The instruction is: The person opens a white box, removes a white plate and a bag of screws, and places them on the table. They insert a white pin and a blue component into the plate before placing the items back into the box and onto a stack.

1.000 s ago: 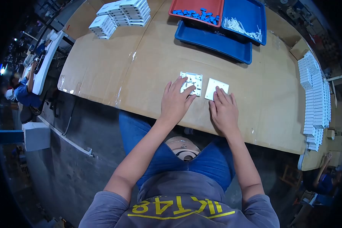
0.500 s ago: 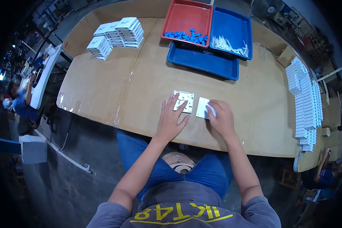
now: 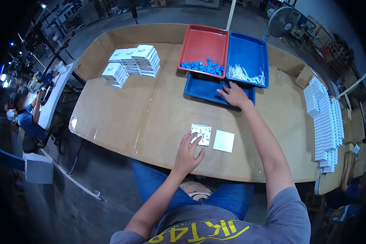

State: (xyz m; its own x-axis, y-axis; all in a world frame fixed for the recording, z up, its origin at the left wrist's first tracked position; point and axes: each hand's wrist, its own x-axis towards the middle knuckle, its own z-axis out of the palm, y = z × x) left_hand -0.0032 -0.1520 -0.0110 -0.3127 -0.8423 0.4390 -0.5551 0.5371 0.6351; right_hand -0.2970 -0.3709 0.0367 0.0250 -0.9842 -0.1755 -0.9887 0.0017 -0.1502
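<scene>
My left hand (image 3: 188,155) has its fingers apart, with the fingertips on the left edge of a square white plastic housing (image 3: 204,131). Small parts show inside that housing, too small to name. Just right of it a flat white square cover plate (image 3: 224,141) lies on the cardboard. My right hand (image 3: 236,96) reaches forward over the front blue tray (image 3: 199,90), fingers stretched out and nothing visible in them. Its fingertips are near the front rim of the rear blue tray (image 3: 248,49), which holds white stick-like pieces (image 3: 244,74).
A red tray (image 3: 205,42) with small blue parts (image 3: 203,67) stands beside the rear blue tray. Stacked white boxes (image 3: 136,61) sit at the back left, and tall rows of white units (image 3: 324,122) line the right edge. Co-workers sit at far left and far right.
My right hand has left the cover plate and moved forward to the trays. My left hand stays at the housing. The camera view has tilted up, so the table appears lower.
</scene>
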